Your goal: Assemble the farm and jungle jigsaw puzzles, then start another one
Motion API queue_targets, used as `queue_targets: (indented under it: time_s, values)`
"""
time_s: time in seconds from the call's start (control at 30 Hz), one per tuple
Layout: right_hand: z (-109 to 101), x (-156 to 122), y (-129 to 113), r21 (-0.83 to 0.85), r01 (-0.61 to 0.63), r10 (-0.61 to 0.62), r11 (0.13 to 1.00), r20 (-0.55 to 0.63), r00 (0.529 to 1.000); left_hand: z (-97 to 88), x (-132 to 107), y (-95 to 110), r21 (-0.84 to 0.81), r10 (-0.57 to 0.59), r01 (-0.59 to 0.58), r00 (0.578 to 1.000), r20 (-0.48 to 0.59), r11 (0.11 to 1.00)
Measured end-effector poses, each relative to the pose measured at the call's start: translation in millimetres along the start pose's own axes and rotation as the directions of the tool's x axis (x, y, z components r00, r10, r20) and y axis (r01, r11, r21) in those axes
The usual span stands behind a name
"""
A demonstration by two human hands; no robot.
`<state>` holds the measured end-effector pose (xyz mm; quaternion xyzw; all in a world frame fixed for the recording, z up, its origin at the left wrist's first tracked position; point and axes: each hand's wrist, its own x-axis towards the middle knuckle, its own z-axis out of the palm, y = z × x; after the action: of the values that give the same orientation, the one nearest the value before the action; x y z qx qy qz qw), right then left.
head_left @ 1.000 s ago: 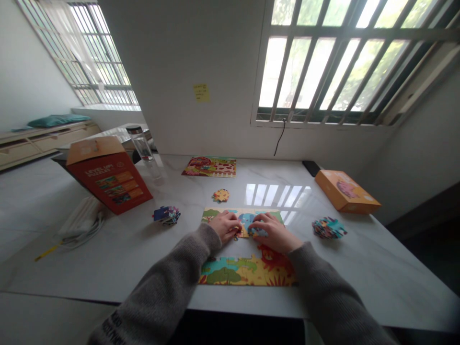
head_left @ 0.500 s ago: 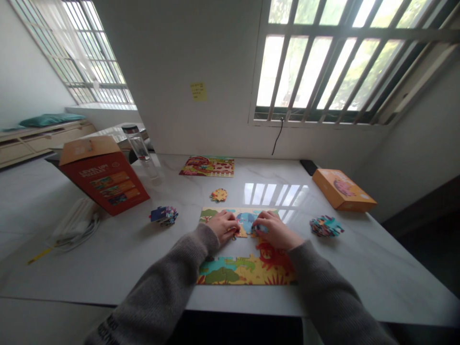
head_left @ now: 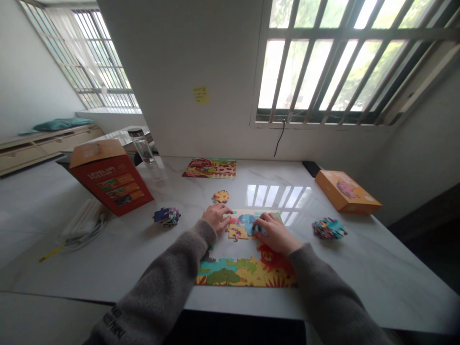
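On the table point(head_left: 359, 268), nearest the person, lies one part-built puzzle point(head_left: 230, 276), its middle open to bare white surface. The right sleeve point(head_left: 316, 278) overlaps its right edge, so a low forearm could drag joined pieces apart. Over the far part are two hands: the left hand point(head_left: 216, 218) has thumb and forefinger apart, nothing seen between them; the right hand point(head_left: 276, 234) curls its fingertips down near the elephant, and whether they grip a piece I cannot tell. Uneven pressure there could pop a joint. A forward knuckle could scatter the yellow pile point(head_left: 220, 196) just beyond the left hand.

Counted outward: three piles, including the dark pile point(head_left: 167, 216) and teal pile point(head_left: 328, 228), their pieces too overlapped to count; two boxes, a red box point(head_left: 115, 182) and an orange box point(head_left: 347, 191); one farm picture point(head_left: 212, 168); one bottle point(head_left: 143, 147).
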<state>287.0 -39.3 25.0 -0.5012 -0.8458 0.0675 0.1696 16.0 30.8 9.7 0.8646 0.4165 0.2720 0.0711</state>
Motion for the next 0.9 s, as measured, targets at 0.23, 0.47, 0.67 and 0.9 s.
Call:
queue_targets:
  time_s: [0.23,0.47,0.67,0.9]
  values:
    - [0.4,0.4,-1.0,0.012,0.001,0.000,1.000,-0.013,1.000,-12.8,27.0,-37.6,0.159,-0.357,0.369,0.929,-0.101,0.916]
    - [-0.6,0.3,-0.7,0.021,-0.013,0.013,1.000,-0.005,1.000,-2.9,47.0,-48.6,0.262,-0.453,0.449,0.890,-0.047,0.854]
    - [-3.4,0.2,-2.7,0.020,-0.016,0.016,1.000,0.002,1.000,-3.7,47.7,-46.8,0.272,-0.389,0.402,0.916,-0.101,0.874]
    - [0.4,0.5,-1.9,0.076,-0.076,0.077,0.994,-0.015,0.997,-24.3,26.9,-14.2,0.073,0.116,-0.107,0.984,-0.135,0.992]
